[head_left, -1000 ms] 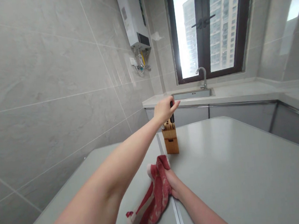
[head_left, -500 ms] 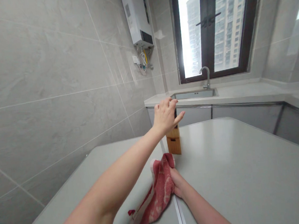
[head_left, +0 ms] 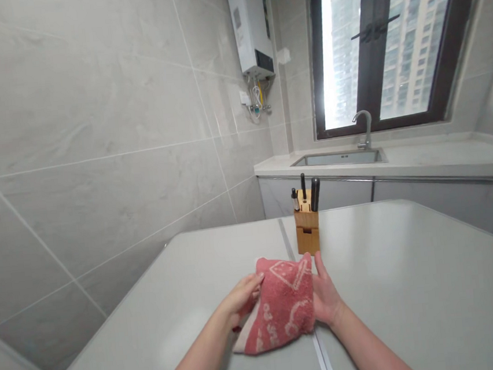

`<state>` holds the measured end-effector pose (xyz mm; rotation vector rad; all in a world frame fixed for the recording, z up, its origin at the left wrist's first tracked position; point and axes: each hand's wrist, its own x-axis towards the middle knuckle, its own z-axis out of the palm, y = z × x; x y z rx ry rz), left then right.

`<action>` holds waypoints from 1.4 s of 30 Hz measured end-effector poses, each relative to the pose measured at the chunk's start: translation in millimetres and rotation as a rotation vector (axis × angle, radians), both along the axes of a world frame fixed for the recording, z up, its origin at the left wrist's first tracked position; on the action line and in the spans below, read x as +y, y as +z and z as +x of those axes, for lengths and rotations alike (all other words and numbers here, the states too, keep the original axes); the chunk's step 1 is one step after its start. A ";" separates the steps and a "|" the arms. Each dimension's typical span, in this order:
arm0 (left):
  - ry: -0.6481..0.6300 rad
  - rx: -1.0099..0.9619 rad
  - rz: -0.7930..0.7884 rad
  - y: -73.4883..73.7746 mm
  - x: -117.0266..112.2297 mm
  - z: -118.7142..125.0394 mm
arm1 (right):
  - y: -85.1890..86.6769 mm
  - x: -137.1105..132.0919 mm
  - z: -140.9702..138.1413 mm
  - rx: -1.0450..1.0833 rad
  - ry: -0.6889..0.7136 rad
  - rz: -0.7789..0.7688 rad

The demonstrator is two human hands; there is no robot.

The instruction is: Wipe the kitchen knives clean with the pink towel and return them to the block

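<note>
Grey wall tiles flank a pale bench bearing a wooden knife block. Black handles stand in the block, apparently stowed. Just in front of the block, the red cloth is bunched, not laid down: the left hand has its fingers closed on one edge; the right hand cups the other, its fingers partly hidden, grip unclear.

The walls are tiled in grey and lit through a dark-framed window. Below it, a sink is set into a white worktop, faced by a pale table. A white water heater is wall-mounted.
</note>
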<state>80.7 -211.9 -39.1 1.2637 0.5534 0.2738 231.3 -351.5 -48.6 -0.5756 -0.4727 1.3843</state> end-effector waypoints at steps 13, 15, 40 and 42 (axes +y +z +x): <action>0.008 -0.310 0.151 107.1 38.0 12.4 | 112.4 38.7 17.7 -0.487 -0.186 -0.096; 0.089 -0.428 0.209 129.1 47.0 19.6 | 144.7 43.3 18.7 -0.541 -0.247 -0.051; 0.013 -0.082 0.685 -3.1 -30.5 -111.9 | 27.0 -48.5 -72.7 -1.317 -0.086 -0.007; 0.130 -0.133 0.680 -1.9 -22.5 -94.9 | 25.9 -32.5 -59.3 -1.302 -0.224 -0.028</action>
